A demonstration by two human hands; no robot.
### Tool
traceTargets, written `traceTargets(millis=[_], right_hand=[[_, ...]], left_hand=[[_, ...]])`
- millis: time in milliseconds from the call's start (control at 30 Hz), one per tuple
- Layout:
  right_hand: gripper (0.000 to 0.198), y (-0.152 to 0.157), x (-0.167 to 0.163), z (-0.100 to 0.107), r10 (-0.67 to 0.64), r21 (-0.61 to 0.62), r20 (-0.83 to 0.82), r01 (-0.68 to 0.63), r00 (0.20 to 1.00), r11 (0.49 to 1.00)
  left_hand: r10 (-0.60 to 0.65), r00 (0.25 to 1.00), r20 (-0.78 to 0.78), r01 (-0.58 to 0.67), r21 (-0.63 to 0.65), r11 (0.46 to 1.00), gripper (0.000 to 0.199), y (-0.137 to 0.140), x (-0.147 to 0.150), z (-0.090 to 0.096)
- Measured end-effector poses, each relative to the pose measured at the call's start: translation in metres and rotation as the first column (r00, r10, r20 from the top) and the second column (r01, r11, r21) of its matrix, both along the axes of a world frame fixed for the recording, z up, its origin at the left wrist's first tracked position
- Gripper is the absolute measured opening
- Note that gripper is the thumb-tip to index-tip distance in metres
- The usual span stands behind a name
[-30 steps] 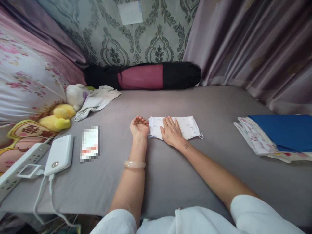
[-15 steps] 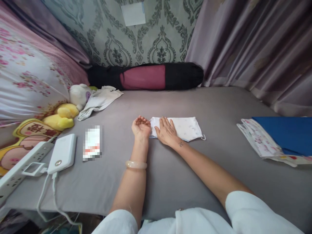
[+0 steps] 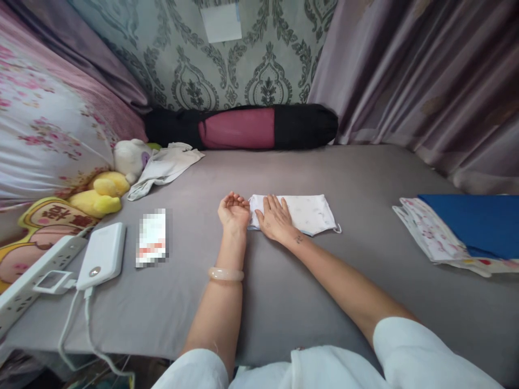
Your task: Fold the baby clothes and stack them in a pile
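Note:
A folded white cloth [image 3: 310, 212] with a faint small print lies flat on the grey bed sheet in front of me, a thin loop or tie sticking out at its lower right corner. My right hand [image 3: 277, 219] rests palm down on the cloth's left part, fingers stretched out. Beside the cloth's left edge, my left hand [image 3: 234, 212] lies palm up with loosely curled fingers, and nothing shows in it. Whether its outer edge touches the cloth I cannot tell. A pale bangle [image 3: 226, 274] circles my left wrist.
At right lies a stack of folded fabrics [image 3: 438, 232] under a blue cloth [image 3: 482, 224]. Leftward are a blurred packet [image 3: 152, 237], a white power bank [image 3: 101, 256] with cables, a power strip [image 3: 40, 278], plush toys [image 3: 95, 202] and a pale cloth [image 3: 166, 167]. A long black-and-maroon bag [image 3: 239, 128] lies by the wall.
Both hands and the folded cloth keep their places. The whole view has shifted very slightly.

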State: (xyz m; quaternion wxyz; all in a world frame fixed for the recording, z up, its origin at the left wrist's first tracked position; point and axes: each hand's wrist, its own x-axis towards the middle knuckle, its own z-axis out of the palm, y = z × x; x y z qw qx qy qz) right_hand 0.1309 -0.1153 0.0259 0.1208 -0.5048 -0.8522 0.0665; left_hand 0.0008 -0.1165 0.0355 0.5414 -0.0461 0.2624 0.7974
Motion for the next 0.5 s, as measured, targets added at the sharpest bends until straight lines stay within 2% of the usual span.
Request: traceTargets(millis=[200, 500], right_hand=[[0.056, -0.003, -0.013, 0.002, 0.122, 0.030, -0.032, -0.121, 0.992, 0.992], [0.056, -0.004, -0.018, -0.003, 0.123, 0.010, -0.052, -0.122, 0.991, 0.992]], left_hand=[[0.025, 1.000, -0.001, -0.025, 0.081, 0.996, 0.018, -0.002, -0.007, 0.000], [0.019, 1.000, -0.020, -0.017, 0.084, 0.996, 0.021, -0.002, -0.007, 0.000]])
